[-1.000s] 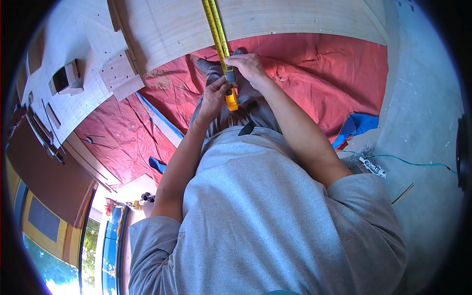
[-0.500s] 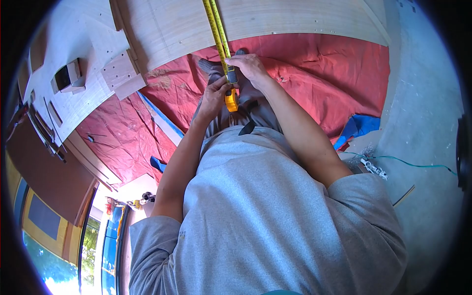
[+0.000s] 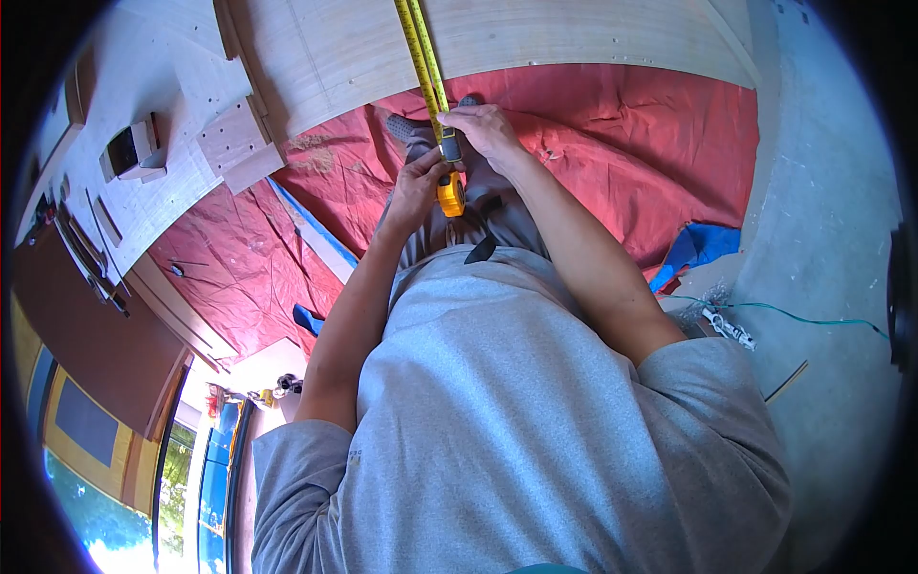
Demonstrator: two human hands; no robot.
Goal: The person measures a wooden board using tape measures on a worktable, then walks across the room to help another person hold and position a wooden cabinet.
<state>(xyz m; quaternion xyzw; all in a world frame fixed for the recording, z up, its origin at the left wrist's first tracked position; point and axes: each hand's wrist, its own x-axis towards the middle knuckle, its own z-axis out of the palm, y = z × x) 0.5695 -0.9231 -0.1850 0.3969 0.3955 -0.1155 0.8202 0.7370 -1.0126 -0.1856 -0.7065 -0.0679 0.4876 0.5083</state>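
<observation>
In the head view a yellow tape measure (image 3: pixel 450 198) is held in front of my lap, its yellow blade (image 3: pixel 421 53) running up over the pale wooden panel in two side-by-side strips. My left hand (image 3: pixel 418 184) has its fingers closed at the upper end of the case. Farther out, my right hand (image 3: pixel 486 130) pinches the blade's edge between thumb and fingers. Between the two hands sits a small dark-grey piece with yellow edges (image 3: pixel 450 145); I cannot make out what it is. My trousered legs lie beneath the tape.
A curved pale wooden panel (image 3: pixel 535 33) spans the top. Red sheeting (image 3: pixel 612 143) covers the floor, with blue material (image 3: pixel 703 244) at right. A wooden box-like piece (image 3: pixel 134 148) and long tools (image 3: pixel 88 253) lie on the left worktop. A green cord (image 3: pixel 803 316) crosses the grey floor.
</observation>
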